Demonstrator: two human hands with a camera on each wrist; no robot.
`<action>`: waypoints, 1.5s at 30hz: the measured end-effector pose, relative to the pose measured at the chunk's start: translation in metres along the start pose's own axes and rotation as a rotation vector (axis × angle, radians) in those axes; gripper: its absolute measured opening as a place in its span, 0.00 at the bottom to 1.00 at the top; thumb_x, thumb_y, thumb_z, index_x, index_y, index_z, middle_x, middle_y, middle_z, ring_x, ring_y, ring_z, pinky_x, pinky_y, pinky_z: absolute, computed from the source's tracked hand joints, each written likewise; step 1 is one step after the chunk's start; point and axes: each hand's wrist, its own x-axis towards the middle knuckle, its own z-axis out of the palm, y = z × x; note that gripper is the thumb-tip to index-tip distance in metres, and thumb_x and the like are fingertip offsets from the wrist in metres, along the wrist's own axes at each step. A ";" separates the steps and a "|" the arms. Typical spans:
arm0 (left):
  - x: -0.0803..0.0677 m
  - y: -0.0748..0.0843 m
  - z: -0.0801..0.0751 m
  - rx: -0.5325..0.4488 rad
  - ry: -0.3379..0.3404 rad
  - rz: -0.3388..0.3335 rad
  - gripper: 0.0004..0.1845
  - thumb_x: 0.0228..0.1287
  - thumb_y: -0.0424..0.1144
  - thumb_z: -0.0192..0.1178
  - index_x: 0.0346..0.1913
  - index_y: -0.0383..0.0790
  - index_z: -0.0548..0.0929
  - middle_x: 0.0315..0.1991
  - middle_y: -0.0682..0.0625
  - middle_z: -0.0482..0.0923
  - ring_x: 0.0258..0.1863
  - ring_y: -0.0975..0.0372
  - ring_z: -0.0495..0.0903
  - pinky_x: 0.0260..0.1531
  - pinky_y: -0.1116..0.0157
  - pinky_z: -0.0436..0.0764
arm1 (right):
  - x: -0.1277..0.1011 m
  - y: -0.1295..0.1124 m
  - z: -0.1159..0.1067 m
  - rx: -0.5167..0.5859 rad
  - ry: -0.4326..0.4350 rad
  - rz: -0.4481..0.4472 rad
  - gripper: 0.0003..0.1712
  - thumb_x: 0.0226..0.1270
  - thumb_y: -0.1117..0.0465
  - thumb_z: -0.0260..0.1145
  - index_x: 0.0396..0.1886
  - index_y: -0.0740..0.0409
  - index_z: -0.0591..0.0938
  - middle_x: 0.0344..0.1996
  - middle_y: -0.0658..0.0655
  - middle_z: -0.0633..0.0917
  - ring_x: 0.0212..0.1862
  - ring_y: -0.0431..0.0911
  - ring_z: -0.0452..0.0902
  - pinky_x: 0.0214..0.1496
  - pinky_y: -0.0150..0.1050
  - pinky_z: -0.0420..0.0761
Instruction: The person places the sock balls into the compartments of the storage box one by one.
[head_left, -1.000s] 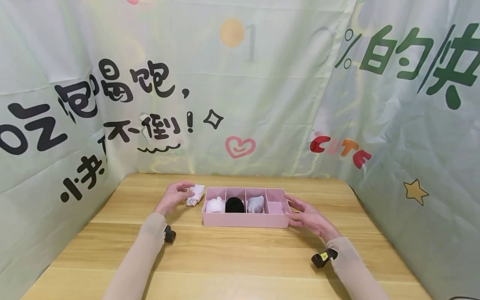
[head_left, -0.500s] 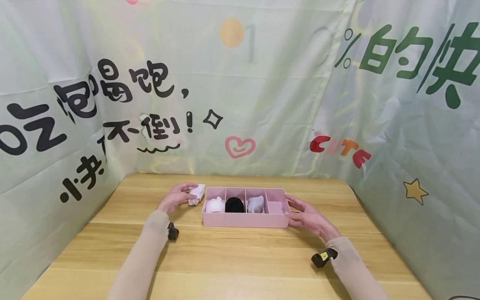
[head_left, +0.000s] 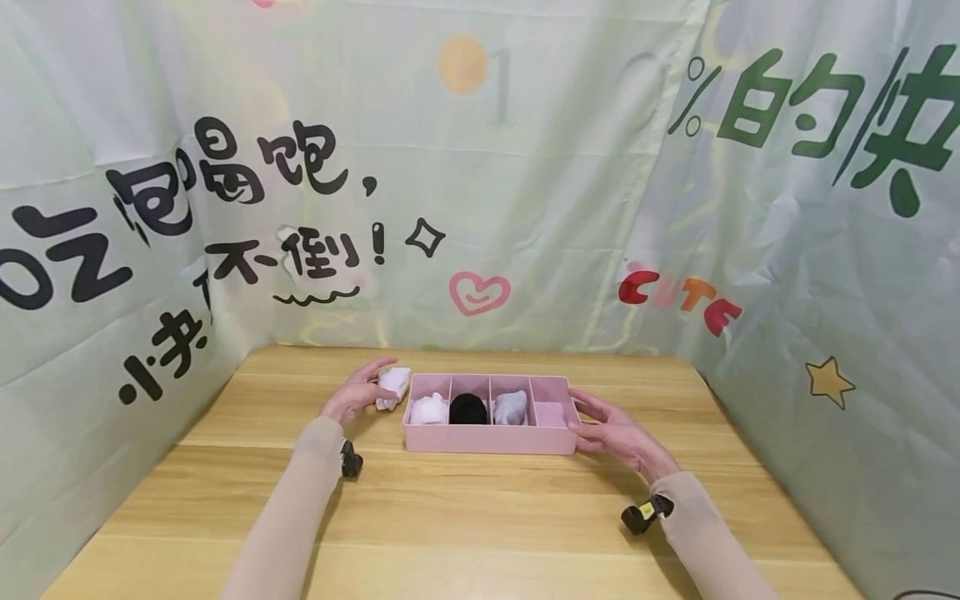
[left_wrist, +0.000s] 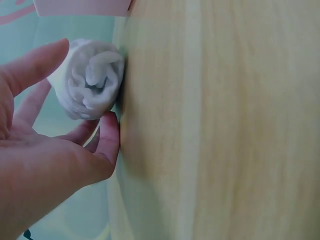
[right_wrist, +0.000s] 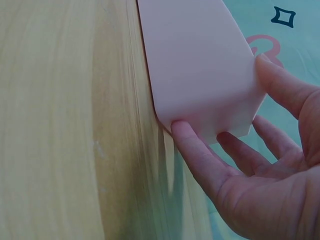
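A pink divided box [head_left: 491,440] stands on the table. From left to right, its compartments hold a white rolled bundle [head_left: 430,409], a black one [head_left: 468,409] and a grey one [head_left: 511,407], apparently socks; bare pink shows in the rightmost. Just left of the box, my left hand [head_left: 354,396] holds a white rolled sock [head_left: 393,387], its spiral end [left_wrist: 97,80] facing the left wrist camera. The thumb lies along one side, fingers curl under the other. My right hand [head_left: 617,433] grips the box's right end, thumb near the rim and fingers against the end wall [right_wrist: 220,120].
The wooden table [head_left: 480,517] extends in front of the box and to both sides. Printed fabric [head_left: 555,208] hangs along the back and both sides. Black wrist cameras sit on both sleeves. Part of a dark cable [head_left: 926,593] shows at the lower right.
My left hand has shifted slightly right and the rolled sock has turned a little in it. Its upper finger now stands off the sock. The right hand and the box have stayed in place.
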 end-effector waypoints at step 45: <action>-0.011 0.050 0.026 -0.061 0.210 0.177 0.33 0.60 0.27 0.65 0.69 0.35 0.69 0.66 0.34 0.69 0.58 0.48 0.75 0.45 0.68 0.82 | 0.000 0.001 -0.001 0.016 -0.013 -0.023 0.45 0.70 0.68 0.61 0.79 0.56 0.48 0.77 0.69 0.46 0.66 0.55 0.68 0.57 0.43 0.81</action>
